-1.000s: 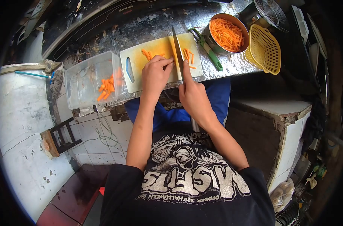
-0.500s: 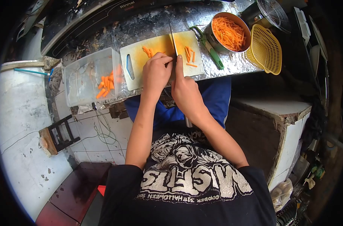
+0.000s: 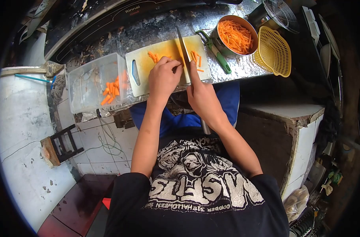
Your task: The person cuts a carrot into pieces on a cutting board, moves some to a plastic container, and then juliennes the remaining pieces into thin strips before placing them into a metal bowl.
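A pale cutting board (image 3: 142, 81) lies on the foil-covered counter, stained orange. My left hand (image 3: 163, 78) presses down on a carrot piece on the board, fingers curled over it. My right hand (image 3: 201, 96) grips a knife (image 3: 183, 49) whose blade stands on the board just right of my left fingers. Cut carrot sticks (image 3: 197, 59) lie to the right of the blade, and a few more carrot pieces (image 3: 152, 56) rest beyond my left hand.
A clear plastic tub (image 3: 89, 85) with carrot chunks stands left of the board. A steel pot (image 3: 234, 36) full of carrot strips, a green peeler (image 3: 220, 59) and a yellow strainer (image 3: 275, 51) sit to the right. A Rinnai stove (image 3: 109, 17) runs behind.
The knife slid back and forth along the carrot, and my right hand now sits slightly nearer to me. My left hand stays on the carrot.
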Available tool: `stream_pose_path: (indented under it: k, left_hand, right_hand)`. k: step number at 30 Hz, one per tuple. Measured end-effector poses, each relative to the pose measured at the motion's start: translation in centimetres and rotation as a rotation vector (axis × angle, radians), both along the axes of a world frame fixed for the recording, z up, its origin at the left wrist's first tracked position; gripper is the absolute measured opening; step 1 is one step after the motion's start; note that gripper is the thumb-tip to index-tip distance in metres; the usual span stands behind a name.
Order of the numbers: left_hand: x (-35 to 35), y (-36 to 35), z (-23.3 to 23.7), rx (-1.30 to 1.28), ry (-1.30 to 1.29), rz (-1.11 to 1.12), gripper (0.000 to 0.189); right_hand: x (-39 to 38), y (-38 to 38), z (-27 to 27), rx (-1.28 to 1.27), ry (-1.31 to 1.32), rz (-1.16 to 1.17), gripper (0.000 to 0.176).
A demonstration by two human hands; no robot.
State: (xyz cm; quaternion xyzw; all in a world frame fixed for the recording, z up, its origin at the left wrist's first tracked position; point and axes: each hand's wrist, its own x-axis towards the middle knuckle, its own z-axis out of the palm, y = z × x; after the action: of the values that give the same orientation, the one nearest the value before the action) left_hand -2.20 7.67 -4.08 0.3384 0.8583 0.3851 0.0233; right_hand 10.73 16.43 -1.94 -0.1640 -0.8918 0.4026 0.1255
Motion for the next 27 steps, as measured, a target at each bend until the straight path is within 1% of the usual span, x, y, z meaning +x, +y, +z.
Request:
stream_pose_path:
  k: [7,13,15,19,21,22,25,27]
  left_hand:
    - [0.0,-0.1,-0.3,0.001,0.016,0.019,0.013]
    - [-0.5,0.1,-0.5,0.001,0.019,-0.001,0.012]
    - [-0.6,0.0,-0.7,0.008,0.035,-0.013,0.011]
    - [-0.7,-0.1,-0.7,-0.046,0.054,-0.022,0.011]
    - [-0.3,0.0,-0.4,0.011,0.042,-0.012,0.011]
    - [-0.2,0.0,0.1,-0.017,-0.009,-0.02,0.014]
    - [-0.1,0.1,0.0,-0.015,0.008,-0.064,0.013]
    - [0.1,0.2,-0.2,-0.012,0.038,-0.084,0.013]
  right_hand:
    - [0.2,-1.1,0.7,-0.05,-0.093,-0.024,0.071]
    - [-0.6,-1.3,0.1,-0.002,-0.152,-0.015,0.073]
    - [-1.7,-0.9,-1.5,0.06,0.005,-0.039,0.072]
    - [-4.0,0.5,-0.4,0.012,-0.039,-0.048,0.07]
    - [-3.8,1.1,0.3,-0.015,-0.074,-0.105,0.068]
    - [-3.3,1.3,0.8,-0.009,-0.078,-0.118,0.068]
    - [-1.1,1.4,1.9,-0.006,-0.101,-0.106,0.068]
    - [0.3,1.0,2.4,-0.052,-0.141,-0.131,0.066]
